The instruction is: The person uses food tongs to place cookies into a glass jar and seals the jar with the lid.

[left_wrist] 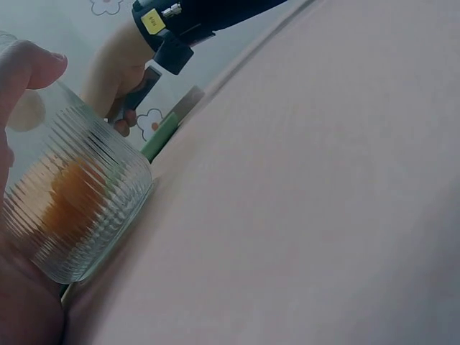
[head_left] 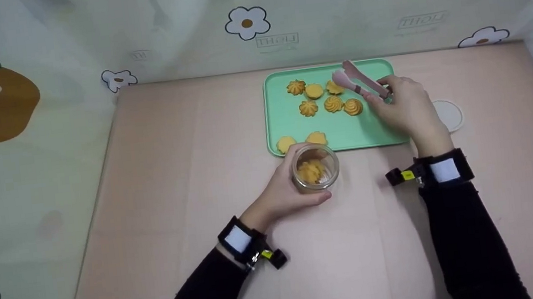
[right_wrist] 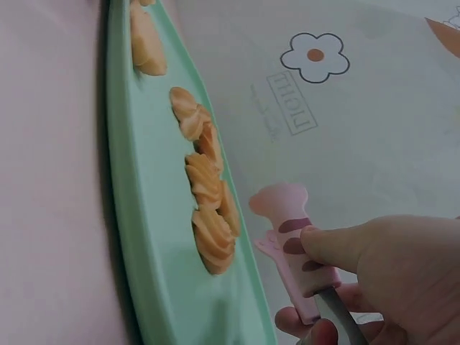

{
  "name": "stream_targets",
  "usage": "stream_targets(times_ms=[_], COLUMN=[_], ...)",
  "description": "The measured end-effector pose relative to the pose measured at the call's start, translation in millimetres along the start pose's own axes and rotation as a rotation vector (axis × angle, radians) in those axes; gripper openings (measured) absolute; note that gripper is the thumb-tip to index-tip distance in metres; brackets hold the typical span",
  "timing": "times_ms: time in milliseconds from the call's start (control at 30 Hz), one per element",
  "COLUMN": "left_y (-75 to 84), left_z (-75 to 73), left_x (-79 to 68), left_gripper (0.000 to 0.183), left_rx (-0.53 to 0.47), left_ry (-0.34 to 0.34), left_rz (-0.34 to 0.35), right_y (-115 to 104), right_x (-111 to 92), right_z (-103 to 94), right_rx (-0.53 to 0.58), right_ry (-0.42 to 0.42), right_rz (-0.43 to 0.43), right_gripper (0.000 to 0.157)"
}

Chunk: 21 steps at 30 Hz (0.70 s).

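Note:
My left hand [head_left: 281, 188] grips a ribbed clear glass jar [left_wrist: 129, 180] from the side, just in front of the tray in the head view. Piped cookies [head_left: 311, 170] lie inside the jar, and its mouth is uncovered. Over the right half of the green tray [head_left: 334, 129], my right hand [head_left: 409, 103] holds pink tongs [head_left: 366, 80] between thumb and fingers. The tongs' two tips stand apart with no cookie between them. Several golden cookies [head_left: 308, 108] are spread on the tray, swirled or flat side up. In the right wrist view, the tongs' tips [right_wrist: 280, 198] are beside the cookies.
A round white lid [head_left: 449, 115] lies right of the tray, partly behind my right wrist. The pink tabletop [head_left: 199, 177] reaches back to a wall covering [head_left: 182, 28] printed with flowers. Two cookies sit at the tray's near left edge, close to the jar.

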State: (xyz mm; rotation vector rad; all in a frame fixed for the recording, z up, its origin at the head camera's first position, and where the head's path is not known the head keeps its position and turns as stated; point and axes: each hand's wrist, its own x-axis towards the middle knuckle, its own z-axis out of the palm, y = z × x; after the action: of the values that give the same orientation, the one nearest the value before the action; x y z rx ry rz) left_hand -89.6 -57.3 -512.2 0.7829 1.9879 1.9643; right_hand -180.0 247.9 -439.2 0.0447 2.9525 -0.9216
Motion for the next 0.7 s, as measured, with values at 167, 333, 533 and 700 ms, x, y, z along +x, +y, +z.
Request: stream_targets(times_ms=[167,333,533,700], left_y=[-0.1,-1.3,-0.1,0.5], left_z=[0.0,-0.5,-0.7,-0.6], left_x=[1.2,1.7,1.0,1.3], left_gripper=[0.092,0.092,0.094,0.093], left_rx=[0.009,0.025,0.023,0.017], left_ry=[0.0,-0.002,0.0,-0.002], left_rz=[0.002,0.021,0.015,0.021], right_y=[0.4,-1.0,-4.1,-5.4], right_x=[2.1,1.2,-0.8,-1.9], right_z=[3.4,6.0,6.9,6.1], right_rx=[-0.01,-0.019,-0.025,-0.027], right_ry=[-0.015,-0.008,-0.016,-0.015], right_rz=[-0.008,-0.012,-0.013,-0.016], right_gripper=[0.063,0.064,0.064,0.066])
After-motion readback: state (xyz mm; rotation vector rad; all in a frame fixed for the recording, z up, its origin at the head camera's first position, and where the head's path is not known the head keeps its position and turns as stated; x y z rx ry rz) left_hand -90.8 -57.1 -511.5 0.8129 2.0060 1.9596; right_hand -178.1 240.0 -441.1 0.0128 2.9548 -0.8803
